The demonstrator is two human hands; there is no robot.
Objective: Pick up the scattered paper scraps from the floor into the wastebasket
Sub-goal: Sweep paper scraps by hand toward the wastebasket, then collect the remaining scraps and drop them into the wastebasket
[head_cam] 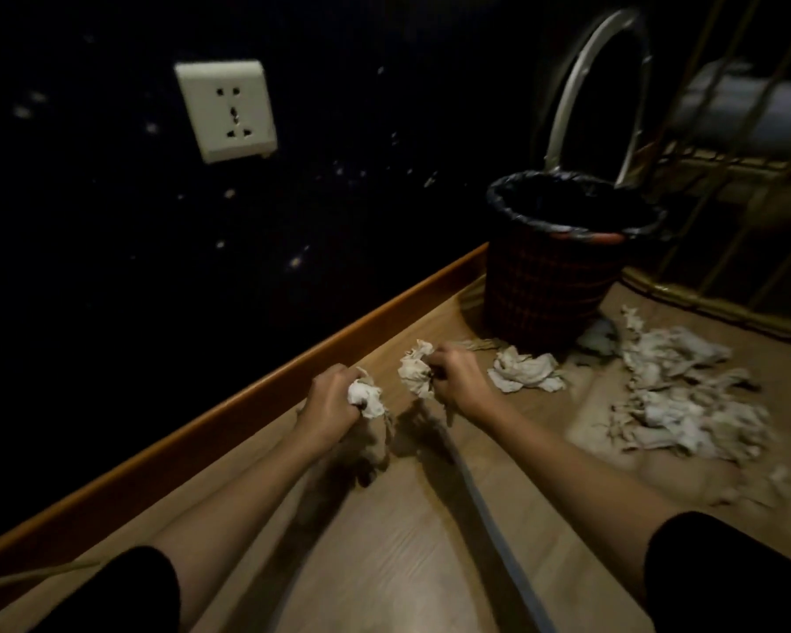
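Left wad (365, 397) of crumpled paper, gripped in left hand (334, 397), fingers curled round it, low over the floor (384, 564). Right wad (414, 368) gripped likewise in right hand (458, 374), just beside the left. Loose scrap (526, 372) lies just right of right hand; bigger scrap heap (686, 406) farther right. Wastebasket (544, 294) — black-lined, upright — stands beyond right hand, by the baseboard (202, 431).

Blk sleeves (124, 591) to elbows, bare forearms (256, 486)

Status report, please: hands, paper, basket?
Left hand grips a crumpled white paper scrap; right hand grips second scrap. Dark woven wastebasket ahead; more scraps beside it.
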